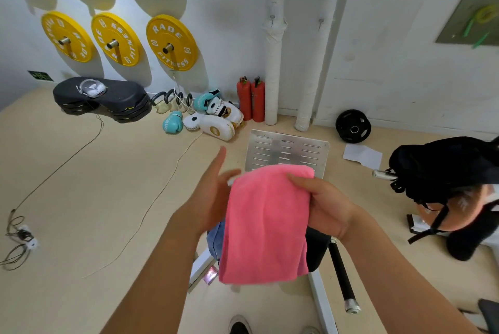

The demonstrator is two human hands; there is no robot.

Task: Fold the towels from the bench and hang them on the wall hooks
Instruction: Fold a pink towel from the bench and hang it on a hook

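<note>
While the right hand pinches the upper right edge of the pink towel, the towel hangs folded in mid-air, well above the beige floor. The left hand is flat and open with fingers spread, just beside the towel's left edge; it's blurry, so I can't tell if it's actually touching. Behind the towel there's a bit of blue fabric (looks like it sits on the dark padded table, mostly hidden). Further back, a slotted metal plate lies on the floor, two red fire extinguishers stand against the wall, and yellow weight plates hang up on pegs.
</note>
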